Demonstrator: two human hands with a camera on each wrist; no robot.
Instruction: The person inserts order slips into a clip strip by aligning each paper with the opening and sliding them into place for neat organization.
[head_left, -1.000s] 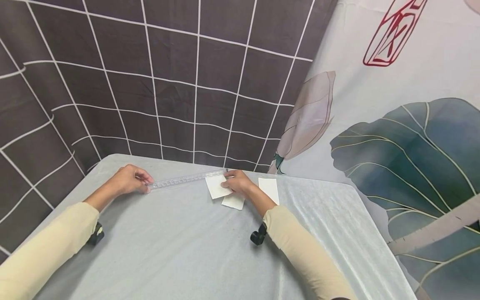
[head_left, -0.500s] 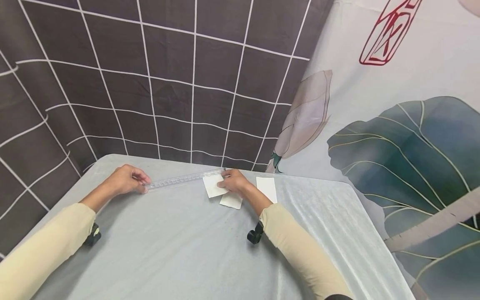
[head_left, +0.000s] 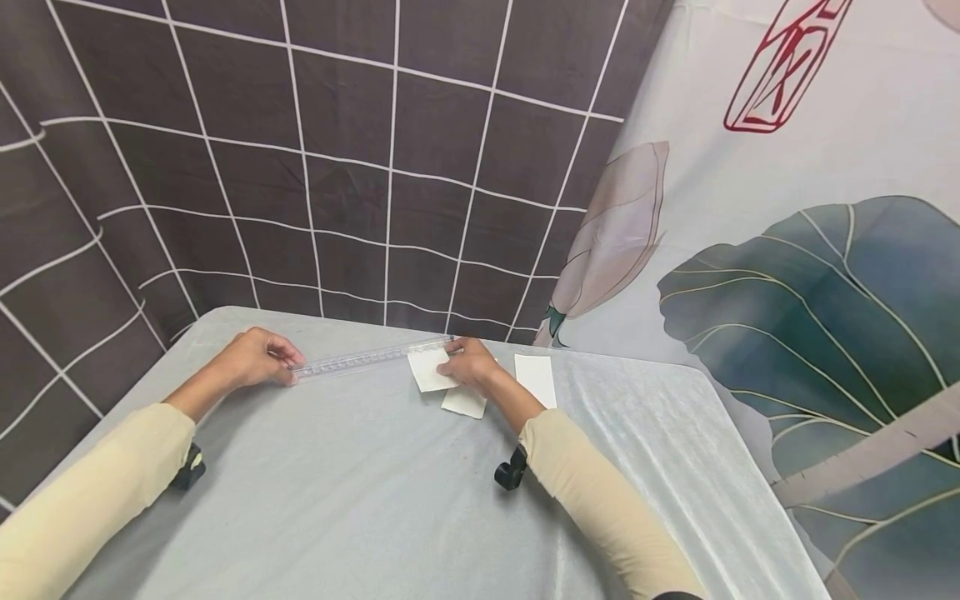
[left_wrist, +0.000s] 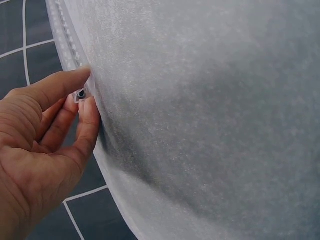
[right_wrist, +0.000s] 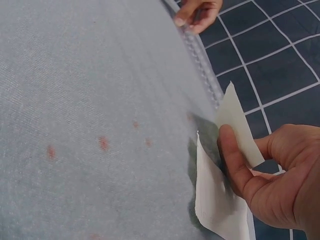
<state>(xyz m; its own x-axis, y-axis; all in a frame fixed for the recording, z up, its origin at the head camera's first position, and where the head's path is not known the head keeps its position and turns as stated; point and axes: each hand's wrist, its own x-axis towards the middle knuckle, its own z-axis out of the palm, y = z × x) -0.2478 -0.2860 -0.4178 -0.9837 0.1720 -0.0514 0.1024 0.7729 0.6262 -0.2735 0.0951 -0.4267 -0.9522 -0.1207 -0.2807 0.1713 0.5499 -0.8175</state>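
Near the table's far edge lies a long, clear plastic strip (head_left: 360, 360) with a row of marks, like a ruler. My left hand (head_left: 258, 358) pinches its left end between thumb and fingers; a small dark spot shows at that end in the left wrist view. At the other end, my right hand (head_left: 471, 364) pinches a white paper piece (head_left: 427, 369) that overlaps the strip, its fingertips right by the strip's end. In the right wrist view this paper (right_wrist: 237, 122) stands tilted under the thumb. A second torn-edged white paper (head_left: 463, 402) lies just below the right hand, partly covered.
A third white paper (head_left: 535, 381) rests right of the right hand, partly behind the forearm. Pale grey cloth (head_left: 360, 500) covers the table. A dark grid-patterned curtain (head_left: 337, 200) hangs directly behind it, and a leaf-printed hanging (head_left: 795, 308) stands at the right.
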